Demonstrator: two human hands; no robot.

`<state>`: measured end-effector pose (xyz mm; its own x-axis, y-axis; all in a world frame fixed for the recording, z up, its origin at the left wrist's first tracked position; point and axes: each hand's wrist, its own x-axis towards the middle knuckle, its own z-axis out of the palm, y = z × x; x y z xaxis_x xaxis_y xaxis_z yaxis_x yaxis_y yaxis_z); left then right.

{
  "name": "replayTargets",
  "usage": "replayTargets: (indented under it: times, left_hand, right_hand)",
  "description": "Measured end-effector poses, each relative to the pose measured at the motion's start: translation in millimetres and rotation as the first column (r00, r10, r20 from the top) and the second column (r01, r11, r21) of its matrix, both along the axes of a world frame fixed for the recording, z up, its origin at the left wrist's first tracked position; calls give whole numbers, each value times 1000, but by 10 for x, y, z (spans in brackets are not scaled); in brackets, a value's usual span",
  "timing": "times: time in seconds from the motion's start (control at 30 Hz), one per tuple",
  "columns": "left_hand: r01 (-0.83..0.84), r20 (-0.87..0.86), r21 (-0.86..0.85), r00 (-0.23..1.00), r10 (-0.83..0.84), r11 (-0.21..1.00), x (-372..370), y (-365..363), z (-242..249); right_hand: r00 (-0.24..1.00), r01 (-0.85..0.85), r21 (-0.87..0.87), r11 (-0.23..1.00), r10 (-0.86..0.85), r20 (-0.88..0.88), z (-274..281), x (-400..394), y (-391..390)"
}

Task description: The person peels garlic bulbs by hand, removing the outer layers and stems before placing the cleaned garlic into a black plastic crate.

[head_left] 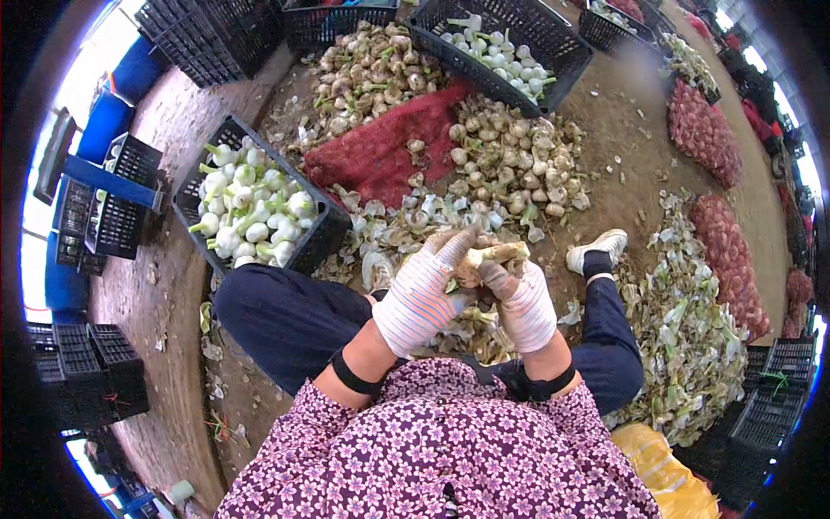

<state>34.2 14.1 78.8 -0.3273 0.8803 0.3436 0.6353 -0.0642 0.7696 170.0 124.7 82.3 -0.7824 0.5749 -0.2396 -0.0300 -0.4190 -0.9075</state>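
Note:
Both my hands wear whitish striped gloves and meet in front of my lap. They hold a garlic bulb (469, 269) with brownish skin, its stem pointing right. My left hand (421, 292) is closed around the bulb's left side. On the right, my right hand (526, 304) grips it near the stem, thumb and fingers pressed in. Any small tool in either hand is hidden. Below them, peeled garlic skins (467, 333) lie between my legs. A black crate (324, 227) of peeled white garlic bulbs (251, 203) stands to the left of my hands.
Unpeeled garlic heaps (519, 156) lie ahead beside a red mesh sack (380, 160). Another black crate (566, 73) holds white bulbs. Full red mesh bags (726, 259) and a heap of skins (687, 337) line the right. Stacked crates (207, 39) stand at the far left.

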Motion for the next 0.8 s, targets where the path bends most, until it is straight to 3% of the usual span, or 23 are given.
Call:
replayTargets:
  times: [0.07,0.2,0.23,0.27,0.33,0.37,0.4,0.43,0.47,0.53,0.63,0.7,0.73,0.8]
  left_hand:
    - [28,222,-90,975,-7,996,22,-39,108]
    - [39,319,-33,947,-27,999,78,-98,24]
    - [45,601,-55,799,-3,997,117,-92,15]
    - [59,822,-74,569,28,996,146,-86,9]
    - [53,773,2,634,-35,999,169,-60,-3]
    - [51,723,72,686,-88,996,193,-64,-5]
    - [54,722,74,686,-90,996,187,-71,11]
    - [37,437,22,898,-43,999,158,-77,42]
    - [3,93,-20,996,-1,1000,144,-83,74]
    - [-14,148,-73,989,25,997,160,-100,108]
    - [24,233,-26,972,-17,999,152,-144,105]
    - [68,407,-1,911,-62,998,170,-146,124]
    - [68,407,-1,911,-62,998,190,-152,146]
    - [98,794,-30,607,-36,995,235,-168,190]
  right_hand:
    - [1000,2,-75,997,-1,3,29,38,-22]
    - [999,-35,-22,999,34,-28,-72,111,-1]
    - [998,-40,38,998,42,-49,-80,115,-1]
    - [998,-40,40,998,42,-51,-54,127,-10]
    - [999,-20,-25,999,19,-47,59,132,-19]
    - [988,-19,67,998,29,-154,86,104,-32]
    - [988,-17,68,998,27,-155,100,112,-34]
    - [997,-35,131,991,43,-59,112,118,-35]
    - [998,-58,193,980,51,37,127,123,-40]
    - [999,-51,163,985,48,19,167,133,-61]
    - [994,-104,217,971,93,61,185,191,-58]
    - [990,-135,142,981,126,68,209,225,-52]
    - [990,-134,142,981,126,68,189,247,-45]
    - [990,-130,151,980,136,-29,118,294,-46]
